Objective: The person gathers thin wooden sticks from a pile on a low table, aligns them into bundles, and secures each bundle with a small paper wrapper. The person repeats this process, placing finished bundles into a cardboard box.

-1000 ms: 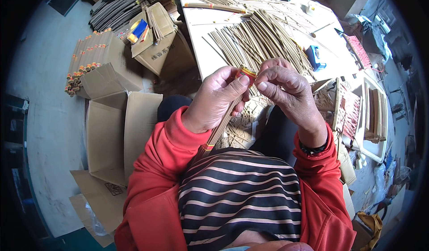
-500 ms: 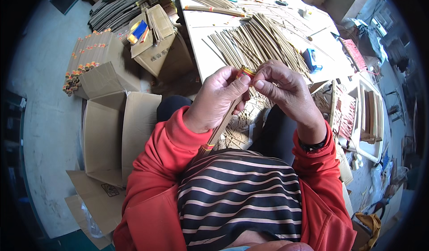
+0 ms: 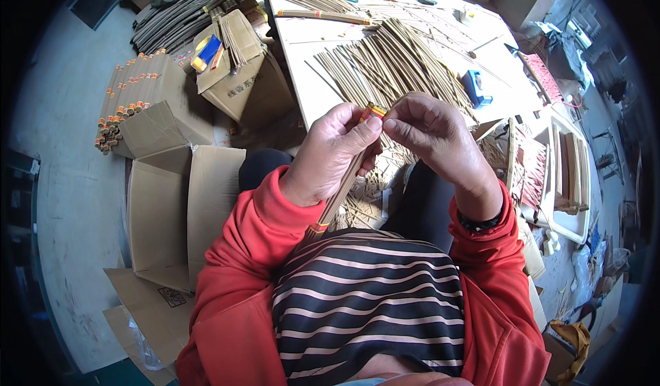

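Observation:
A slim bundle of brown incense sticks (image 3: 339,195) slants from my lap up between my hands, its lower end near the striped top. Red-and-yellow paper bands wrap it near both ends; the upper band (image 3: 375,112) shows by my left thumb. My left hand (image 3: 323,153) is closed round the bundle just below that end, thumb pressed on the band. Close beside the band, my right hand (image 3: 433,135) holds its thumb and forefinger pinched together; whatever lies between those fingertips is hidden. Beyond the hands, many loose incense sticks (image 3: 405,59) lie spread on the white table (image 3: 302,63).
A blue tape dispenser (image 3: 476,89) stands at the table's right edge. Open cardboard boxes (image 3: 159,214) are at my left, below stacked banded bundles (image 3: 130,97). Another carton (image 3: 240,87) carries a blue-and-yellow packet. On the right, a white tray (image 3: 581,228) holds more brown sticks.
The view has shifted slightly. My right fingertips have drawn a little closer to my left thumb at the band; the left hand keeps its hold on the bundle.

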Motion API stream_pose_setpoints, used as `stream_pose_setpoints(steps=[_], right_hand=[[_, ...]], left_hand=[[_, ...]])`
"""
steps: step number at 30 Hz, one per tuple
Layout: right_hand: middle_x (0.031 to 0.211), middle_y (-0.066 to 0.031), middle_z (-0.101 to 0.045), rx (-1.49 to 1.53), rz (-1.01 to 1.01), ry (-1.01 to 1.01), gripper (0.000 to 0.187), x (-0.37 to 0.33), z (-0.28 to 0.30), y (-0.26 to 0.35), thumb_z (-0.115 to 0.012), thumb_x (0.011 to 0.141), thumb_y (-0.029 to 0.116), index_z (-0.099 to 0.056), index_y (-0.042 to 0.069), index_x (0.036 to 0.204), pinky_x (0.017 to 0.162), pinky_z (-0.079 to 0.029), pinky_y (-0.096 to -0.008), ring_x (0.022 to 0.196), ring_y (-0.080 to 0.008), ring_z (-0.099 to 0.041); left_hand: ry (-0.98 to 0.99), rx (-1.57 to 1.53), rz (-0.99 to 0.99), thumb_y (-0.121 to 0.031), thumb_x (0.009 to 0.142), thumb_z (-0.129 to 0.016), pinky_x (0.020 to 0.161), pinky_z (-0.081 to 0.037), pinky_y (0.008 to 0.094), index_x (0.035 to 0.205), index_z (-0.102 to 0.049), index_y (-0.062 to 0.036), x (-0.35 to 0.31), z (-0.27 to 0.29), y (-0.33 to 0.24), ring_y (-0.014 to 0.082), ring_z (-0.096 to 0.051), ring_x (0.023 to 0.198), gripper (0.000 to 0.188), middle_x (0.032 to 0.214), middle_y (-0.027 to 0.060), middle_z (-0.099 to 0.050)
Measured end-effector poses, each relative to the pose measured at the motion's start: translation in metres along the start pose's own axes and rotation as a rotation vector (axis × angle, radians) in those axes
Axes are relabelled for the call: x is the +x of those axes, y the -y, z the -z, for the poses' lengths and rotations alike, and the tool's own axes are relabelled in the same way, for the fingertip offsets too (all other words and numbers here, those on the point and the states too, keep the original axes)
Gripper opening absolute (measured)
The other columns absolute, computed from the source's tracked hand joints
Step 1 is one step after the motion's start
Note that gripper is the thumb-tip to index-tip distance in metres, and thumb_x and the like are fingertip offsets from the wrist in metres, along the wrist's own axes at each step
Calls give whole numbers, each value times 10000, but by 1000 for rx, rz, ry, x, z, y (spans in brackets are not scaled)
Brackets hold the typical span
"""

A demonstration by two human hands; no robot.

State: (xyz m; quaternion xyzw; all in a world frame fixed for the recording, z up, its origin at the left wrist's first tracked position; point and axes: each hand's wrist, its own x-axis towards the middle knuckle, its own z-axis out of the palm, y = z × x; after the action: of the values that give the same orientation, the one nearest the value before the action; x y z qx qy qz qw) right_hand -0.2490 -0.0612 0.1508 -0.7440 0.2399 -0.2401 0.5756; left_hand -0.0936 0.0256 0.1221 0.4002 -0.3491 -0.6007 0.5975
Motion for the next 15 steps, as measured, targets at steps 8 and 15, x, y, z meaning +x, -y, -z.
stream_pose_setpoints(steps=[8,15], right_hand=[[734,4,-545,-151,92,-38,189,2,0,-3,-614,846,162,-579,-23,827,601,-398,-197,690,-42,-474],[673,19,-539,-207,51,-97,228,2,-3,1,-635,833,197,-586,-25,823,557,-397,-201,633,-38,-458]], left_hand=[[-31,50,-12,-249,866,-572,480,-406,204,921,-506,-33,0,-4,-2,111,-516,546,232,711,52,-556],[-47,17,-9,-244,862,-578,492,-413,211,935,-515,-32,0,-3,0,116,-522,557,233,715,53,-560]])
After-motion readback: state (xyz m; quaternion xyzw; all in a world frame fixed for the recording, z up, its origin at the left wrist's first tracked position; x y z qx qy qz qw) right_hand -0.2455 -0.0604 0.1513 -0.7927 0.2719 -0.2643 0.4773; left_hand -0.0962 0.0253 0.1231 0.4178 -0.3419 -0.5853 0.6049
